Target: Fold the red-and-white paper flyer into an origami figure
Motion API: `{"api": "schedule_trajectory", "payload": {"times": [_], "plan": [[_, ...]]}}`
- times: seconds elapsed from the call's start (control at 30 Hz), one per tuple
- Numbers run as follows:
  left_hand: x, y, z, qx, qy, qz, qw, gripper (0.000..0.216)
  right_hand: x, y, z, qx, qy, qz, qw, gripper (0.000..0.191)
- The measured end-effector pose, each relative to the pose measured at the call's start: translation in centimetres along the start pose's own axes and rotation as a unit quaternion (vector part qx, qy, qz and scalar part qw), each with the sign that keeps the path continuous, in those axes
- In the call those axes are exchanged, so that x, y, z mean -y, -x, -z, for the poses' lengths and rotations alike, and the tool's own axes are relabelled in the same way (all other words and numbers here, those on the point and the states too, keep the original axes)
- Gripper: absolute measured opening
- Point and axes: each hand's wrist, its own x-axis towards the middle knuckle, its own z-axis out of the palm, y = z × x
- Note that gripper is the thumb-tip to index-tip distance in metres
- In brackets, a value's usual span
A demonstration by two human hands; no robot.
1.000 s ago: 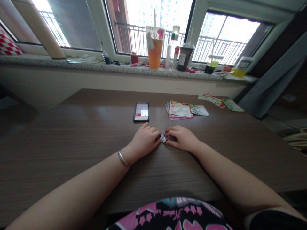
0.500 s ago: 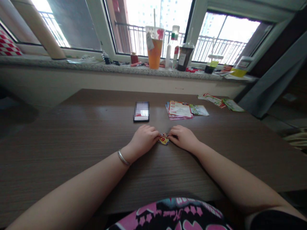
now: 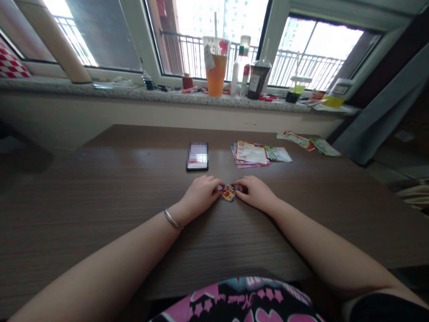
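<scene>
A small folded piece of colourful printed paper (image 3: 228, 193), yellow with red print, lies on the brown table (image 3: 214, 250) in front of me. My left hand (image 3: 203, 193), with a silver bangle on its wrist, pinches the paper's left side between thumb and fingers. On the opposite side, my right hand (image 3: 252, 191) grips the paper's right edge with bent fingers. The fingertips cover parts of both edges. Just beyond my left hand lies a phone (image 3: 197, 156) with a lit, blurred screen.
A stack of printed leaflets (image 3: 252, 153) rests past my right hand, with more leaflets (image 3: 301, 142) at the far right. Along the windowsill (image 3: 134, 91) stand an orange drink cup (image 3: 216, 74), a dark drink cup (image 3: 258, 80), bottles and small items.
The fingers of both hands have shifted their hold at the paper's upper edges. The paper has moved slightly left and away from me.
</scene>
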Motion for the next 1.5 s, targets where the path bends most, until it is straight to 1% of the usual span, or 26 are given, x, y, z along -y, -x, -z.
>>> {"api": "schedule_trajectory", "payload": {"times": [0.1,0.23,0.47,0.57,0.73,0.9,1.1,1.27,1.37,1.5], "plan": [[0.0,0.0,0.0,-0.004,0.035,0.009,0.999,0.018,0.0,0.0,-0.1,-0.003,-0.008,0.005,1.0,0.022],[-0.2,0.1,0.0,-0.016,0.06,0.012,0.998,0.023,-0.2,-0.1,-0.2,-0.009,-0.04,-0.006,0.999,0.02],[-0.1,0.1,-0.2,-0.005,0.043,-0.005,0.999,0.02,0.0,-0.1,-0.5,-0.037,-0.1,-0.026,0.994,0.015],[0.0,0.0,-0.2,0.0,0.033,-0.019,0.999,0.017,0.1,-0.1,-0.5,-0.03,-0.108,-0.01,0.994,0.013],[-0.1,-0.1,0.0,0.007,-0.005,-0.036,0.999,0.011,0.4,0.0,-0.4,-0.024,-0.058,0.036,0.997,0.012],[-0.3,-0.1,0.3,0.014,-0.062,-0.044,0.997,0.009,1.0,0.2,-0.1,-0.01,0.023,0.052,0.998,0.01],[-0.9,-0.3,1.0,0.03,-0.135,-0.047,0.989,0.015,1.7,0.3,0.5,0.014,0.116,0.035,0.993,0.009],[-2.6,0.1,2.0,0.044,-0.202,-0.048,0.977,0.011,2.5,0.1,1.2,0.044,0.171,0.017,0.984,0.011],[-3.5,0.4,2.3,0.044,-0.217,-0.031,0.975,0.013,2.9,0.1,1.5,0.051,0.189,0.014,0.981,0.012],[-3.7,0.5,2.4,0.057,-0.22,-0.003,0.974,0.014,2.9,0.2,1.6,0.057,0.2,0.014,0.978,0.013]]}}
